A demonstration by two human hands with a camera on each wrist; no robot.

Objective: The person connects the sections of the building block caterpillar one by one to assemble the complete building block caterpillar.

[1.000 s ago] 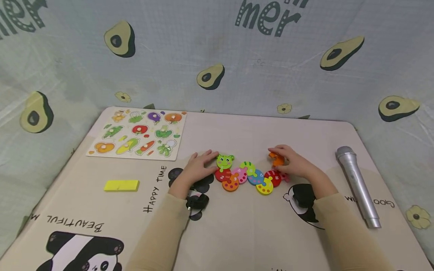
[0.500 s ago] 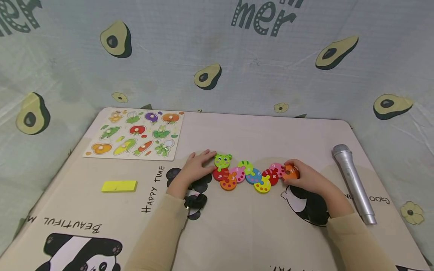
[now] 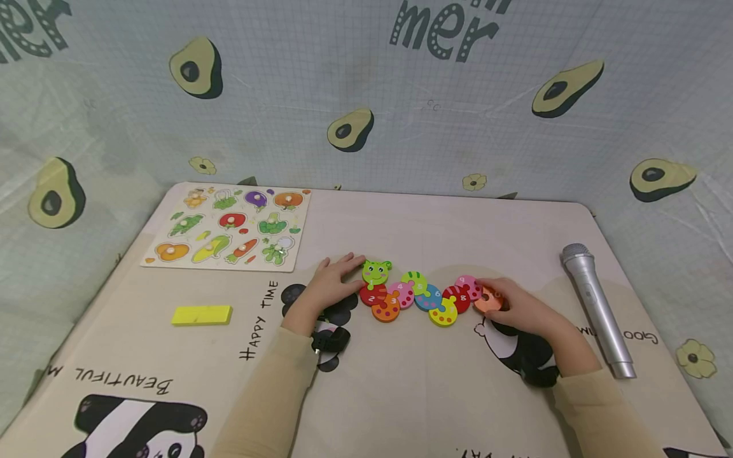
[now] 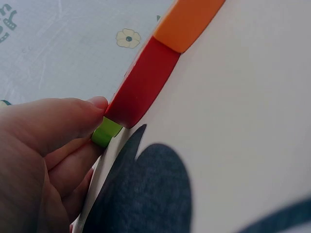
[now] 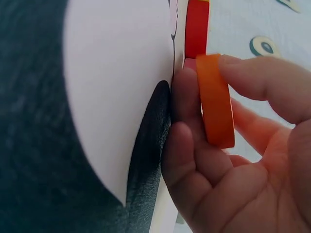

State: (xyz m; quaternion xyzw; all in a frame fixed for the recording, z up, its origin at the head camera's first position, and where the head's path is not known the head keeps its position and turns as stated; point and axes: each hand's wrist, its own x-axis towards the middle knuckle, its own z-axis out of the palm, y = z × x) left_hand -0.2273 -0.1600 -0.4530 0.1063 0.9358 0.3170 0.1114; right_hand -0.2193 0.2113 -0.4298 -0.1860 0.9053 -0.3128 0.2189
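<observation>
A wooden number caterpillar puzzle (image 3: 428, 298) lies in a zigzag chain in the head view, its round pieces brightly coloured. My left hand (image 3: 332, 286) is at its left end, thumb and fingers about the smiling green head piece (image 3: 376, 272). In the left wrist view the thumb tip lies where the red piece (image 4: 143, 85) meets the green one (image 4: 106, 132). At the other end my right hand (image 3: 518, 307) pinches an orange puzzle piece (image 5: 216, 102) between thumb and fingers, tilted on edge. That piece is right beside the pink piece (image 3: 468, 287) marked 9.
A vegetable peg puzzle board (image 3: 226, 228) lies at the back left, with a yellow block (image 3: 202, 315) in front of it. A silver microphone (image 3: 598, 312) lies at the right. Panda pictures and lettering cover the tablecloth (image 3: 401, 394); an avocado-print sheet (image 3: 275, 83) hangs behind.
My right hand has brought the orange piece from above the chain down to its right end, then turned it so its number no longer shows. The left hand stays at the head piece.
</observation>
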